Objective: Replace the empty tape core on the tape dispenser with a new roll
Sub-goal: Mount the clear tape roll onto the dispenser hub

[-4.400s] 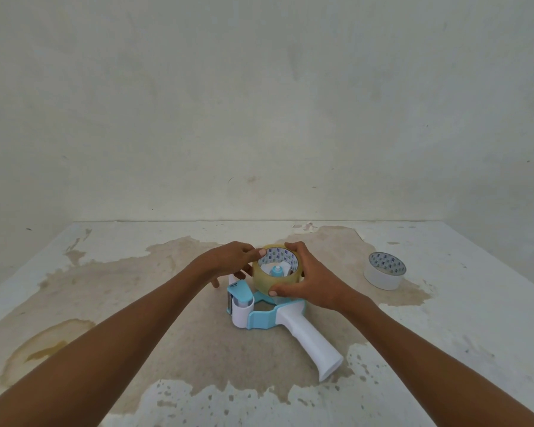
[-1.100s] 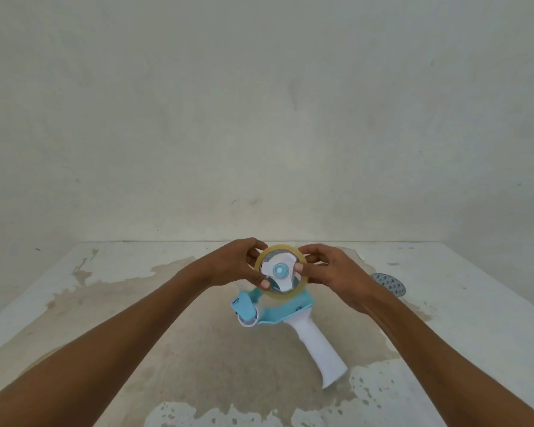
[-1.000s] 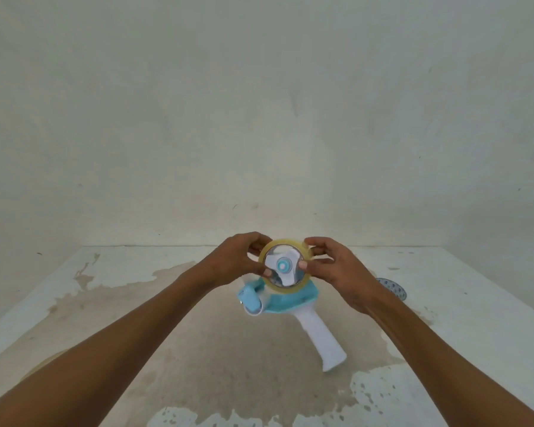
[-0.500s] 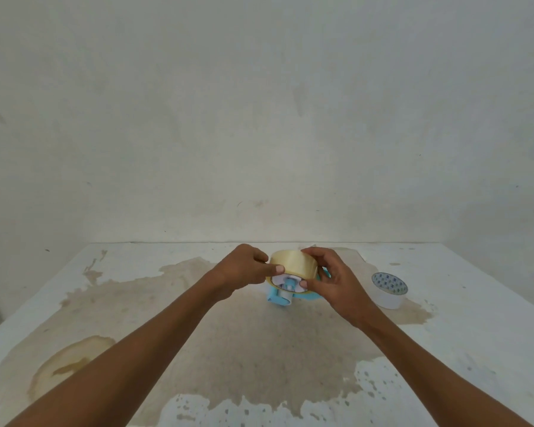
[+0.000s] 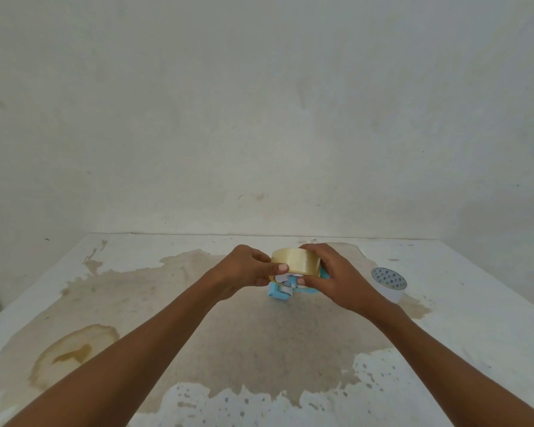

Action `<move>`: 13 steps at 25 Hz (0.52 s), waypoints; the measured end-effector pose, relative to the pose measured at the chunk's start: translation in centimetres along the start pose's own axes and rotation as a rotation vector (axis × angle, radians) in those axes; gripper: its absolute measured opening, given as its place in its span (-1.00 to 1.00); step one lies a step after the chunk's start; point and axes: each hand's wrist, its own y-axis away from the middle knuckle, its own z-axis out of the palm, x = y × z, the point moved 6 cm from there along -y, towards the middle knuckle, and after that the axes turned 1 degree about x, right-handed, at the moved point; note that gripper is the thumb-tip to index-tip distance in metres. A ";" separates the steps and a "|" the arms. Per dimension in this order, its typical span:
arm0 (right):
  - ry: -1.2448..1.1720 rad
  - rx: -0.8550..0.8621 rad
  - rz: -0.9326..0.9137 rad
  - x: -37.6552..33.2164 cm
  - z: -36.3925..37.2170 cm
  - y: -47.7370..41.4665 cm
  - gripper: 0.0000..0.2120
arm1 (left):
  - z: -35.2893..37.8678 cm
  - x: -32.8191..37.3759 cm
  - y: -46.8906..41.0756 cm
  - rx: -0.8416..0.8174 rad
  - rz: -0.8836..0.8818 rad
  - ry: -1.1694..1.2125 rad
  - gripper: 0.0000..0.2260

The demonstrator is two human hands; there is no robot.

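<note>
Amber tape on the new roll sat pinched between both hands above the counter's middle. Closed fingers of the left hand gripped the roll's near edge, thumb pressed flat — probably hunting the loose end. The right hand wrapped the roll and the tape dispenser (mostly hidden), steadying both. Half a second earlier the pose matched; a second earlier the roll faced the camera. Right of them, near the counter's right edge, stood the empty tape core.

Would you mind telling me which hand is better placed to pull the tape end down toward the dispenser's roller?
Probably the left hand: its thumb is at the tape roll's lower edge above the roller, while the right hand grips the roll.
</note>
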 end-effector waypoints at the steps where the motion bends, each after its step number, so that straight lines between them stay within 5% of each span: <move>1: -0.046 0.019 0.015 0.1 0.0 0.1 -0.46 | -0.1 0.1 0.1 0.023 0.033 0.002 -0.51; 6: -0.576 0.158 0.090 0.3 -1.9 -0.3 -0.51 | -1.2 3.4 0.8 0.149 0.346 0.028 -0.66; 10: -0.888 0.274 0.077 -0.5 -2.4 -1.0 -0.50 | -2.3 8.4 2.2 0.305 0.574 -0.171 -0.79; 13: -1.026 0.273 0.080 -0.9 -1.3 -1.0 -0.45 | -2.1 10.1 2.6 0.397 0.510 -0.448 -0.72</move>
